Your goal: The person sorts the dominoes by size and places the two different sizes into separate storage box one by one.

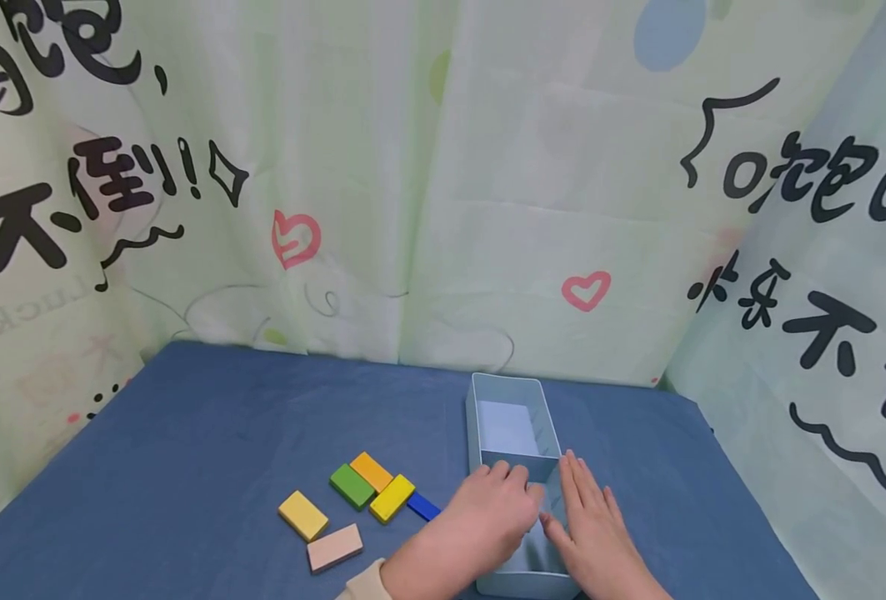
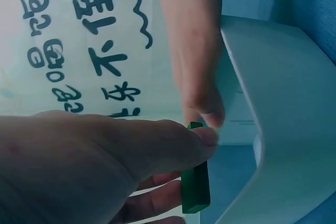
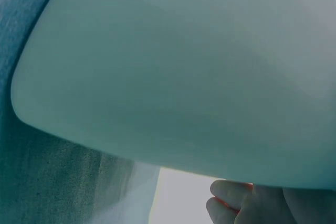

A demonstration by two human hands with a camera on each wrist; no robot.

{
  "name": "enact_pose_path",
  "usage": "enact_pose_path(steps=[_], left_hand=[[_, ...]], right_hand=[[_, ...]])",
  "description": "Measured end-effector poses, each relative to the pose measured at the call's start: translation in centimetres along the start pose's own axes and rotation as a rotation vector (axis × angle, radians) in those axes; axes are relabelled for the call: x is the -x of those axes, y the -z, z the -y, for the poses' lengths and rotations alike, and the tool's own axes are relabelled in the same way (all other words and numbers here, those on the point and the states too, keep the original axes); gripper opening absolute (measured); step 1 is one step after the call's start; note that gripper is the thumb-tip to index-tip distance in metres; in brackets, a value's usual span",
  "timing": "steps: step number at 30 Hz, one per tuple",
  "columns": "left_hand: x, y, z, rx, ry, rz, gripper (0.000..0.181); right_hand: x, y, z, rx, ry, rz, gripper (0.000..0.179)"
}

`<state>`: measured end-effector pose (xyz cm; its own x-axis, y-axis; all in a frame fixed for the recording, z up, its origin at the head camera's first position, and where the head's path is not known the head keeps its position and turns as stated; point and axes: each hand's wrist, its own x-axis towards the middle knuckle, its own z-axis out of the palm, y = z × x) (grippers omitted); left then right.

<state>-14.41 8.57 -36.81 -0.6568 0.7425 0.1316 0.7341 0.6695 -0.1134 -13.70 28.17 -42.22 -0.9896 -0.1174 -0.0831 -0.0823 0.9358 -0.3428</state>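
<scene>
My left hand (image 1: pixel 497 510) is over the near compartment of a light blue divided box (image 1: pixel 530 586). Between thumb and fingers it pinches a green block (image 2: pixel 196 191), best seen in the left wrist view; in the head view the hand hides it. On the box's right side lies my right hand (image 1: pixel 600 533), fingers straight and pointing away from me. The left wrist view shows that right hand (image 2: pixel 195 56) beyond the block. In the right wrist view the box wall (image 3: pixel 173 82) covers most of the picture, with some fingers (image 3: pixel 262 203) showing below it.
Left of the box lie another green block (image 1: pixel 352 487), an orange block (image 1: pixel 371 472), a yellow block (image 1: pixel 392 498), a blue block (image 1: pixel 422 506) partly behind my left arm, a pale yellow block (image 1: pixel 303 516) and a pink block (image 1: pixel 335 548). A printed curtain (image 1: pixel 412 183) surrounds the blue table (image 1: pixel 210 433).
</scene>
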Motion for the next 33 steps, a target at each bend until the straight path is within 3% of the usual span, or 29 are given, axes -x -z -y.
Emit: enact_pose_path(steps=[10, 20, 33], left_hand=[[-1.0, -1.5, -0.4, -0.013, 0.038, 0.003, 0.018], [-3.2, -3.4, -1.4, -0.036, 0.106, 0.237, 0.028], [-4.6, -4.2, -2.4, -0.104, 0.197, 0.351, 0.030]], right_hand=[[-0.1, 0.0, 0.0, 0.000, 0.001, -0.007, 0.085], [-0.2, 0.0, -0.2, -0.005, -0.004, 0.012, 0.085], [-0.2, 0.0, -0.2, -0.013, -0.010, 0.019, 0.086]])
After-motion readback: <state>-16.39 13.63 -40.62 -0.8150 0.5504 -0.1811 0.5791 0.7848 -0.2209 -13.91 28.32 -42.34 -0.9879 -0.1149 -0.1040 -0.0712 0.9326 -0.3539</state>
